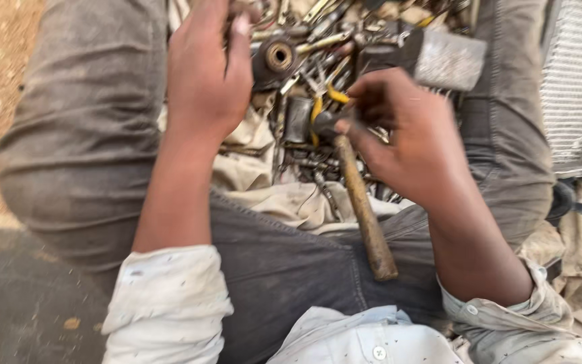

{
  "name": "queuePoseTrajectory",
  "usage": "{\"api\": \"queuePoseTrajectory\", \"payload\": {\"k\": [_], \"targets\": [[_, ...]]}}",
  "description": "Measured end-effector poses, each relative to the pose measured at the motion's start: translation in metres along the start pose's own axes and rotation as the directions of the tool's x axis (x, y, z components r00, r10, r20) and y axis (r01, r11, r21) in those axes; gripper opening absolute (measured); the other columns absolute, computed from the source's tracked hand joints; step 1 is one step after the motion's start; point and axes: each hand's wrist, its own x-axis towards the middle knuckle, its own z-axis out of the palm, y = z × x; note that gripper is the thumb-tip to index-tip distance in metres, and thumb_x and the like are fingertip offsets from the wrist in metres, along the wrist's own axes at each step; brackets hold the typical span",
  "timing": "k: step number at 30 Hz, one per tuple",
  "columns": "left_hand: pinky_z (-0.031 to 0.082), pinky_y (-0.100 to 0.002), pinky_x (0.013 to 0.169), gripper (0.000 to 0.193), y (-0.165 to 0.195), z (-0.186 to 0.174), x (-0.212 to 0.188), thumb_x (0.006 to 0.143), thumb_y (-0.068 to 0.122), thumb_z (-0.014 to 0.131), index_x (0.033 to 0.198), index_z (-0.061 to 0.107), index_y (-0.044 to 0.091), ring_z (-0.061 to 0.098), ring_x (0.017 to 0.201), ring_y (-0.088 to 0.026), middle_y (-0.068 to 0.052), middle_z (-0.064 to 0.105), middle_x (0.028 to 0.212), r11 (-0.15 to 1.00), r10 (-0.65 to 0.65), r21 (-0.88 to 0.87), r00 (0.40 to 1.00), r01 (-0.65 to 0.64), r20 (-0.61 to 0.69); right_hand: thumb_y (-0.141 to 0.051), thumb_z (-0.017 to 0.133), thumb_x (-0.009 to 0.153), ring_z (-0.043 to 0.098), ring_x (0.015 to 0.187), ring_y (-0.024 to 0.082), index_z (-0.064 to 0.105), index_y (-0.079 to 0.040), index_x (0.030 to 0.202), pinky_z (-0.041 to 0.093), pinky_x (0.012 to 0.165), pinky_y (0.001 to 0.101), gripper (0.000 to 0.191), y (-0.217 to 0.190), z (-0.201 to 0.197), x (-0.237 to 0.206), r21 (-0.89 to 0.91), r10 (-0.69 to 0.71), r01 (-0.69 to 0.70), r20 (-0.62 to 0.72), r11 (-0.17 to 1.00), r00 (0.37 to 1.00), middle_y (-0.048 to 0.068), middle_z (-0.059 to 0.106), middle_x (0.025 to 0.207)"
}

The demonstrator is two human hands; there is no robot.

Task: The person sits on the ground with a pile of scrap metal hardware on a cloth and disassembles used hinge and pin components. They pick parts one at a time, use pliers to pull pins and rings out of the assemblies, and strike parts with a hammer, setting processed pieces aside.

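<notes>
Over the tool pile (318, 74), both hands curl: left hand (207, 74) touching metal, right hand (405, 131) gripping hammer (362, 202).

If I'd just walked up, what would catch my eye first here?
Probably the heap of metal tools piled on cloth between the seated person's knees. The right hand grips a wooden handle slanting toward the lap, beside a heavy hammer head at the upper right. The left hand reaches into the pile, what it holds hidden.
</notes>
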Motion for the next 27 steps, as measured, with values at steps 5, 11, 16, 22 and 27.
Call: {"api": "queuePoseTrajectory", "payload": {"k": [5,11,16,22,27], "targets": [[0.059,-0.036,0.098,0.049,0.019,-0.008,0.012,0.092,-0.018,0.045,0.132,0.062,0.005,0.072,0.11,-0.024,-0.01,0.072,0.123,1.0,-0.002,-0.011,0.999,0.003,0.047,0.003,0.078,0.097,0.071,0.085,0.027,0.065,0.003,0.106,0.057,0.071,0.0365,0.016,-0.023,-0.023,0.025,-0.187,-0.265,0.235,-0.155,0.954,0.952,0.017,0.069,0.098],[0.057,-0.035,0.105,0.06,0.023,-0.012,0.008,0.091,-0.023,0.046,0.134,0.069,0.012,0.071,0.119,-0.027,-0.011,0.07,0.127,0.996,0.089,-0.032,0.995,-0.088,0.047,0.006,0.08,0.094,0.07,0.084,0.03,0.066,0.003,0.106,0.055,0.072,0.0377,0.019,-0.035,-0.012,0.044,-0.219,-0.34,0.317,-0.074,0.923,0.938,0.017,0.066,0.097],[0.058,-0.034,0.102,0.054,0.007,-0.005,0.0,0.093,-0.021,0.047,0.132,0.069,0.009,0.073,0.117,-0.029,-0.014,0.071,0.127,0.998,0.065,0.009,0.995,-0.066,0.077,0.011,0.075,0.099,0.072,0.091,0.024,0.064,0.004,0.108,0.057,0.082,0.0358,0.015,-0.039,-0.022,0.041,-0.156,-0.306,0.291,-0.081,0.944,0.949,0.015,0.067,0.097],[0.058,-0.033,0.093,0.034,-0.001,-0.002,0.003,0.097,-0.013,0.058,0.123,0.071,0.006,0.076,0.104,-0.027,-0.012,0.076,0.113,0.999,-0.046,0.03,0.997,0.045,0.054,0.009,0.076,0.097,0.07,0.088,0.027,0.063,0.004,0.108,0.055,0.082,0.0375,0.018,-0.027,-0.014,0.044,-0.195,-0.347,0.33,-0.06,0.924,0.936,0.016,0.068,0.097],[0.056,-0.034,0.08,0.038,0.017,-0.004,0.006,0.084,-0.008,0.061,0.119,0.066,0.006,0.071,0.094,-0.029,-0.011,0.073,0.11,0.972,-0.187,-0.1,0.96,0.211,0.206,0.006,0.075,0.097,0.07,0.089,0.029,0.063,0.003,0.108,0.053,0.078,0.0394,0.016,-0.018,-0.005,0.044,-0.2,-0.36,0.342,-0.062,0.918,0.931,0.015,0.068,0.098]]}}
